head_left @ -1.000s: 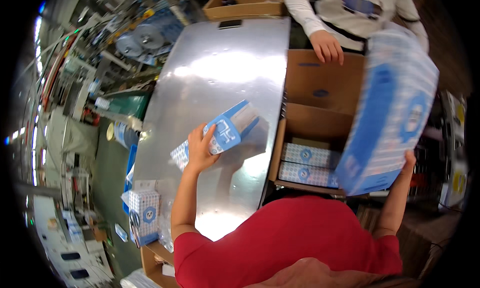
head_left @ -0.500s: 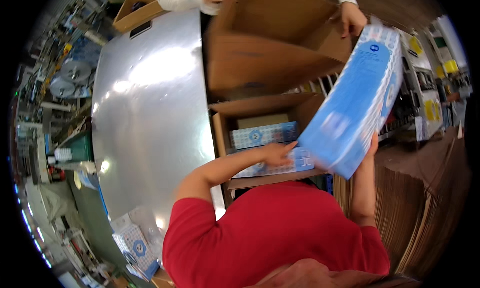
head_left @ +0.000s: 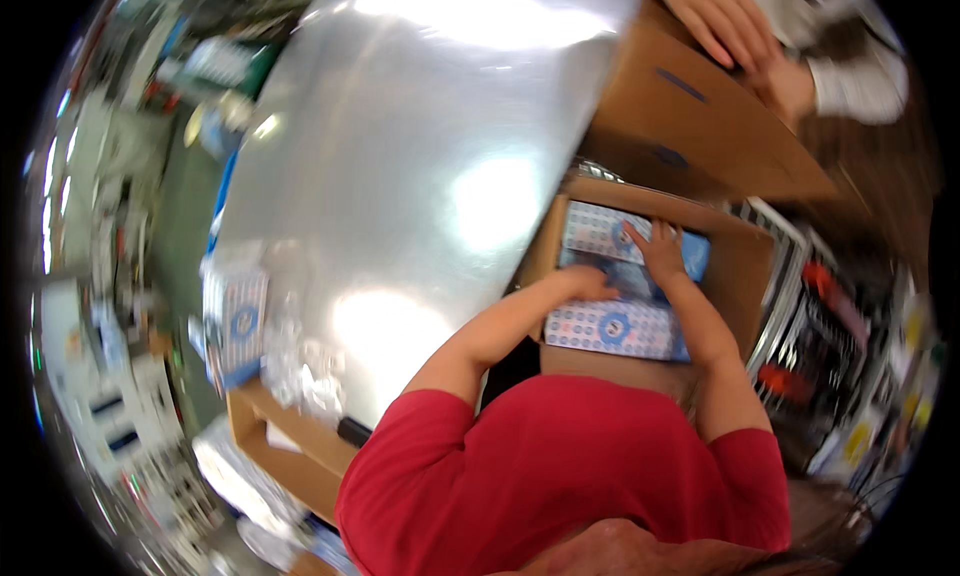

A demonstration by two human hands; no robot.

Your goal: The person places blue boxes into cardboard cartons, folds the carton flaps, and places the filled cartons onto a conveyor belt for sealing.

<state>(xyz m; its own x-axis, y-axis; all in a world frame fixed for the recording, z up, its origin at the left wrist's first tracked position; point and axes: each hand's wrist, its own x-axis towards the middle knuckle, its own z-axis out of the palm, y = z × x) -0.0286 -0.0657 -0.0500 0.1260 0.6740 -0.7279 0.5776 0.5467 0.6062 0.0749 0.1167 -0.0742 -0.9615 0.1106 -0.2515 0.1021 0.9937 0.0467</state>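
- your left hand (head_left: 597, 281) is down inside the open cardboard box (head_left: 745, 266), resting on the blue and white packs (head_left: 612, 328) stacked in it; its fingers look flat and loosely together on a pack, but blur keeps you from telling whether they grip anything.
- your right hand (head_left: 660, 248) is also in the box, just beyond the left one, fingers spread wide and pressed flat on the top of a blue and white pack near the box's far wall.
- the two hands are close, nearly side by side, with the forearms coming in from your red sleeves at the lower edge.
- the packs fill the box floor in rows; the nearest row lies against the near wall, the farther row under your right hand.
- the box sits just off the right edge of the shiny metal tabletop (head_left: 400, 156), touching or almost touching that edge.
- a second, closed cardboard box (head_left: 700, 126) stands beyond it, toward the far right corner, with another person's hands (head_left: 725, 21) on its top.
- at the left edge of the tabletop, more blue and white packs (head_left: 238, 321) stand beside crumpled clear wrap (head_left: 300, 366).
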